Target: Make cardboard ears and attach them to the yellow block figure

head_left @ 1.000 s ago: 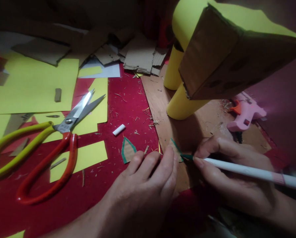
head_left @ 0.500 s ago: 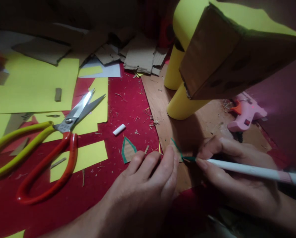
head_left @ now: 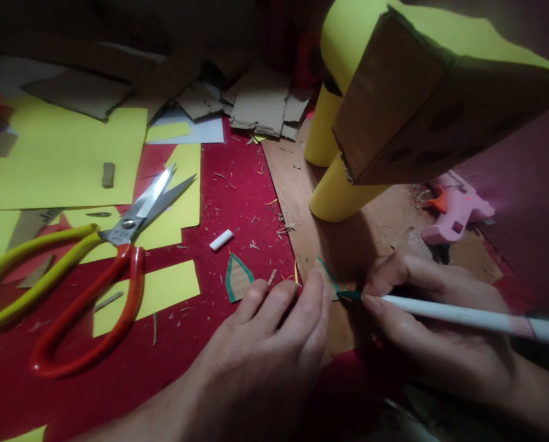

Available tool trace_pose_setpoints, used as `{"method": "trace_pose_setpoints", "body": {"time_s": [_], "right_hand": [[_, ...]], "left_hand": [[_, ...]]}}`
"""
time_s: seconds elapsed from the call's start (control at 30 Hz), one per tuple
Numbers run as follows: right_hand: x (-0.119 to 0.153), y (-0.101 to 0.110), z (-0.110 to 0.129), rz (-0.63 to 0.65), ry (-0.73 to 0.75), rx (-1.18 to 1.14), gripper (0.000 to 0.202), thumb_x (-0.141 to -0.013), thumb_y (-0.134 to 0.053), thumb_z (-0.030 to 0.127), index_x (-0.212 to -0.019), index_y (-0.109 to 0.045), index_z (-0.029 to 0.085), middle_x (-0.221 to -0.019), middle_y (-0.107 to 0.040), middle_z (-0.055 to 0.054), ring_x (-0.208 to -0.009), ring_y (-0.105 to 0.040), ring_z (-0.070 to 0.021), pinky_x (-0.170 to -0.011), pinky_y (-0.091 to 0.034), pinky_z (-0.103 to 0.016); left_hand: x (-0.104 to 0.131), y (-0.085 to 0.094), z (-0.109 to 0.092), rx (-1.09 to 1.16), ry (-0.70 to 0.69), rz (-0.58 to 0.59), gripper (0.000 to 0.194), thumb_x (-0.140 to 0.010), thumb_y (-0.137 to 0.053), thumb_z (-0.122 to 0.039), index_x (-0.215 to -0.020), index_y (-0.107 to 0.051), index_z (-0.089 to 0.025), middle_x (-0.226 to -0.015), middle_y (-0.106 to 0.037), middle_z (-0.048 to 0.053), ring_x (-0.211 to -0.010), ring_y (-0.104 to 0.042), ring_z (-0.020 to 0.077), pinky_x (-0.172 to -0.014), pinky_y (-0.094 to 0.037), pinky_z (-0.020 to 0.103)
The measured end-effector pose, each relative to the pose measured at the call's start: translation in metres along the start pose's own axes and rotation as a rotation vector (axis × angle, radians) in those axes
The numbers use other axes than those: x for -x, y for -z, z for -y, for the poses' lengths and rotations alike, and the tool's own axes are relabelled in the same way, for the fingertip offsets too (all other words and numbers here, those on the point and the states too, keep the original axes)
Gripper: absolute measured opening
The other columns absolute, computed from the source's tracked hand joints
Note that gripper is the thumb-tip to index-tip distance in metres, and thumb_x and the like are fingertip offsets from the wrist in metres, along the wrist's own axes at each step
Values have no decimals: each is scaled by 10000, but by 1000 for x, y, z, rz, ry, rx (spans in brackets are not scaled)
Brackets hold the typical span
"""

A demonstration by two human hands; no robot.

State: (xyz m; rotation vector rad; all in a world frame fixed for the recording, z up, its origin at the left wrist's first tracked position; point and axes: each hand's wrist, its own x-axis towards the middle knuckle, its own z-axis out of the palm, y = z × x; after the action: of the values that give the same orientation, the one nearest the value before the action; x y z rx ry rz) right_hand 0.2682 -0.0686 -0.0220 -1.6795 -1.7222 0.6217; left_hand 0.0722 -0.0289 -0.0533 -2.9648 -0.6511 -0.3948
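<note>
My right hand (head_left: 435, 325) grips a white felt-tip marker (head_left: 458, 313) in a pinch. Its green tip touches the right edge of a small cardboard piece (head_left: 328, 287), which carries a green line along that edge. With bent fingers, my left hand (head_left: 265, 350) presses this piece onto the brown board, and the fingers hide much of it. Left of those fingers, a pointed cardboard cutout (head_left: 240, 279) with a green border lies on the red surface.
Open scissors (head_left: 124, 230) rest on yellow paper (head_left: 72, 147) at left. A cardboard box (head_left: 394, 98) on yellow tubes (head_left: 343, 196) stands at back right, beside a pink glue gun (head_left: 458, 212). Cardboard scraps (head_left: 260, 101) are piled behind. A small white stick (head_left: 221, 240) lies mid-surface.
The marker and my right hand have shifted very slightly to the left, with the tip still at the piece's edge. My left hand stays in place.
</note>
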Motion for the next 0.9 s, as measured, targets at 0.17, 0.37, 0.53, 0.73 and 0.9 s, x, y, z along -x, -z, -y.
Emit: {"method": "trace_pose_setpoints", "body": {"time_s": [0.17, 0.37, 0.53, 0.73, 0.9], "right_hand": [[-1, 0, 2, 22, -22, 14, 133, -740, -549, 148, -634, -519, 222, -510, -534, 49, -404, -508, -93, -391, -387, -216], [-1, 1, -1, 48, 17, 23, 137, -723, -548, 135, -623, -515, 224, -501, -527, 60, -415, -503, -80, -390, -367, -197], [0, 1, -1, 28, 8, 25, 142, -724, -554, 144, -624, -509, 234, -492, -530, 75, -396, -499, -71, -389, -376, -190], [0, 0, -2, 42, 21, 12, 136, -732, -560, 147, -645, -517, 242, -508, -535, 71, -413, -512, -79, -385, -377, -189], [1, 3, -5, 44, -13, -129, 152, -762, -556, 134, -666, -521, 247, -499, -521, 67, -379, -476, -86, -362, -358, -206]], "left_hand": [[1, 3, 0, 6, -2, 35, 424, -883, -500, -314, -1248, -522, -101, -1334, -526, 110, -1013, -515, 254, -863, -382, 401], [1, -2, -1, -5, 9, -8, 418, -886, -487, -279, -1256, -508, -85, -1317, -537, 112, -989, -521, 254, -858, -378, 407], [1, -1, -1, 5, 1, 29, 413, -894, -476, -273, -1266, -495, -95, -1336, -518, 111, -1031, -514, 256, -879, -368, 411], [1, 0, 0, -2, -1, 15, 413, -896, -481, -279, -1258, -503, -82, -1323, -526, 121, -1004, -518, 257, -863, -375, 408], [2, -6, -2, -1, 16, -42, 436, -890, -488, -286, -1275, -489, -82, -1314, -536, 114, -979, -511, 266, -864, -372, 424]]}}
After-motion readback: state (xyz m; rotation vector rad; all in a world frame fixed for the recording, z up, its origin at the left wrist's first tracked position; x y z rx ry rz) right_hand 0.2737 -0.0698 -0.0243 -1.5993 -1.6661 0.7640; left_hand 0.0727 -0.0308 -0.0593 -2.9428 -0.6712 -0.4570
